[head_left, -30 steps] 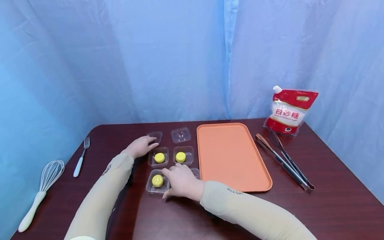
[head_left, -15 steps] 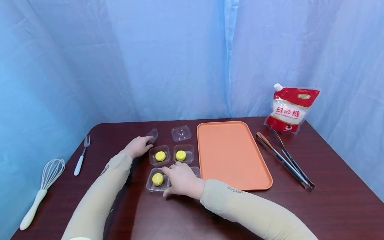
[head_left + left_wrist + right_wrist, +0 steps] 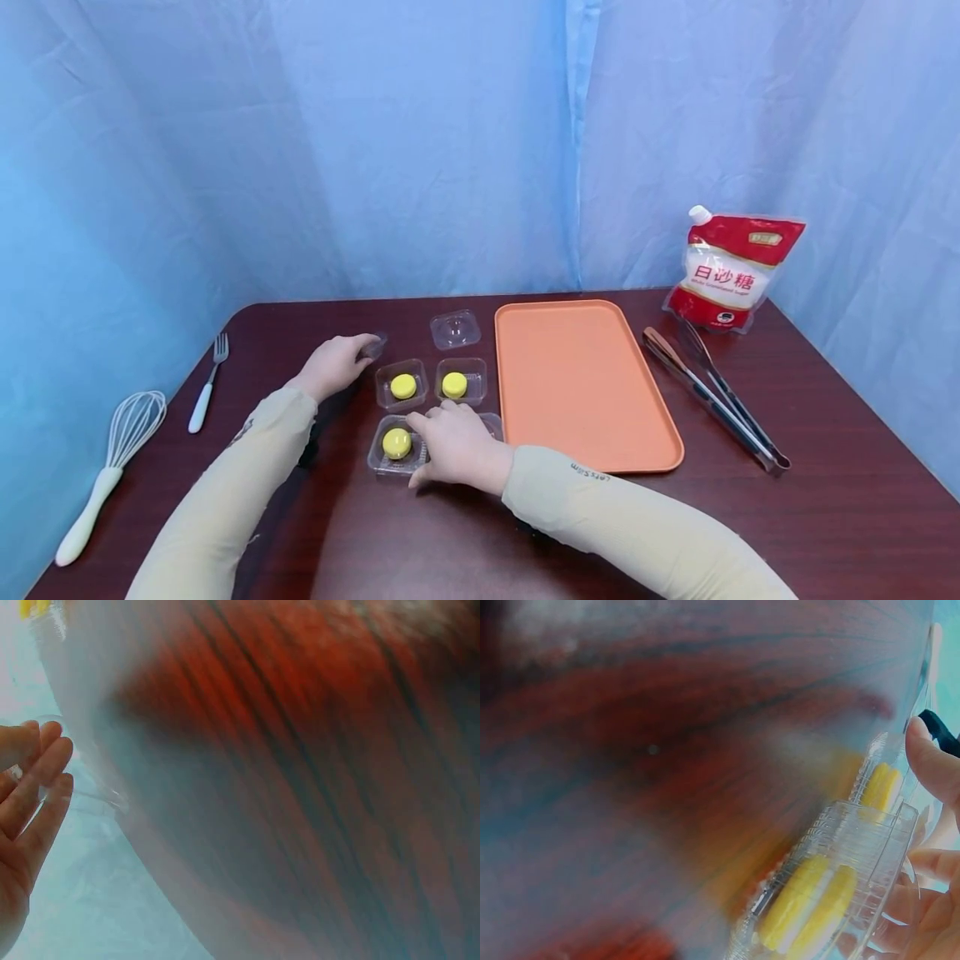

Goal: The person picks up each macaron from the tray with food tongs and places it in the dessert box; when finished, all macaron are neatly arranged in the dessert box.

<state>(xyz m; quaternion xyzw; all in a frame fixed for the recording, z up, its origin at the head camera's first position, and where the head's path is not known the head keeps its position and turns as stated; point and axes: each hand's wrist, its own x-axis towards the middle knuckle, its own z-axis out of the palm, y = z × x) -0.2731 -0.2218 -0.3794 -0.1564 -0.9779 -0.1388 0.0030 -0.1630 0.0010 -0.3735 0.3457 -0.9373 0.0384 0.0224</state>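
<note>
My left hand (image 3: pixel 333 364) pinches a clear plastic lid (image 3: pixel 375 344) by its edge, tilted, at the back left of the table; the fingers (image 3: pixel 49 761) and thin plastic show in the left wrist view. My right hand (image 3: pixel 461 450) spans a clear plastic box (image 3: pixel 491 425) in the front row, thumb at its front side and fingers over it, hiding most of it. Beside that hand sits a clear box (image 3: pixel 381 468) with a yellow macaron (image 3: pixel 397 443). Two lidless clear boxes behind each hold a yellow macaron (image 3: pixel 403 386). Another clear lid (image 3: pixel 455 332) lies at the back.
An orange tray (image 3: pixel 588 383) lies right of the boxes. Further right are tongs (image 3: pixel 723 408) and a red-and-white sugar pouch (image 3: pixel 731 275) standing upright. A fork (image 3: pixel 210 383) and a whisk (image 3: pixel 116 467) lie along the left edge. A blue curtain (image 3: pixel 420 150) hangs behind the table.
My left hand has drawn the clear lid up on edge and moved slightly left and back with it. My right hand stays in place on the front box.
</note>
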